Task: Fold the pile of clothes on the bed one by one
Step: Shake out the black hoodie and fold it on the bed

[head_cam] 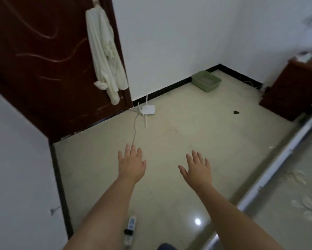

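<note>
Hands extended above tiled floor [187, 123]: left hand [131, 164] flat, fingers straight, holding nothing; right hand [198, 169] likewise spread and empty; white router [148, 110] near door [34, 60]

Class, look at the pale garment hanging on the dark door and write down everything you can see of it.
The pale garment is a cream or off-white piece of soft, thin-looking cloth, creased in long vertical folds. It hangs from a hook near the top of the dark reddish-brown door, by the door's right edge, and drapes flat against it. Its lower part bunches into a knot-like lump on the left, and a narrow end dangles lowest. It stays well above the floor. Neither hand touches it. Its exact type cannot be told.
</note>
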`<control>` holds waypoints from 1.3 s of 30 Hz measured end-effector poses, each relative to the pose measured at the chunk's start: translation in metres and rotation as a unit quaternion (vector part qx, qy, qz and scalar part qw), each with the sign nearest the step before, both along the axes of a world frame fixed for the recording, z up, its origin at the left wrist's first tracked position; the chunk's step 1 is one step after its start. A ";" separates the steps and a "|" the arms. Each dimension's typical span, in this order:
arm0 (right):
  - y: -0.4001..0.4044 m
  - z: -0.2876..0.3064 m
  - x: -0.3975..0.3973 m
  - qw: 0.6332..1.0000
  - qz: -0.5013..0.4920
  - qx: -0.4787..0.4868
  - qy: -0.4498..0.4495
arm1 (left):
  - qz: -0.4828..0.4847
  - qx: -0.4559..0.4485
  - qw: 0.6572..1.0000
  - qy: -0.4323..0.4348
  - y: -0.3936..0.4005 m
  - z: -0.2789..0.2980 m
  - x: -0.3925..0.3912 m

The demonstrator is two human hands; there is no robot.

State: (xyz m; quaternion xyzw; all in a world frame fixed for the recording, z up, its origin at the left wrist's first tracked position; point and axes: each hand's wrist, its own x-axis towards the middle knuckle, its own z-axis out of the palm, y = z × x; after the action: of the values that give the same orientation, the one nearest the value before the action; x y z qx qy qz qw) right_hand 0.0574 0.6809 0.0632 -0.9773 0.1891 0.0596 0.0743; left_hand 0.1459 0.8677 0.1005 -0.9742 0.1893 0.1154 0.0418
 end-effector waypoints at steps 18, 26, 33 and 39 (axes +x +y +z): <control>-0.430 0.036 0.121 0.929 -0.343 -0.065 -0.127 | -0.400 -0.006 0.915 -0.042 -0.531 0.016 0.224; -0.643 0.037 0.133 0.887 -0.436 -0.062 -0.137 | -0.517 -0.039 0.853 -0.057 -0.783 0.014 0.263; -0.832 0.054 0.139 0.825 -0.544 -0.091 -0.124 | -0.603 -0.075 0.792 -0.063 -1.030 0.044 0.287; -0.953 0.049 0.099 0.761 -0.625 -0.093 -0.151 | -0.660 -0.082 0.746 -0.043 -1.208 0.035 0.248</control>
State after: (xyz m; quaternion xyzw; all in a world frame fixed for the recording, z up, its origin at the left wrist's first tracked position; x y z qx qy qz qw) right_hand 0.1569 -0.2722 0.1121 -0.6411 0.7487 -0.1659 0.0314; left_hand 0.3944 -0.3403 0.1358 -0.6098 0.7917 0.0013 0.0357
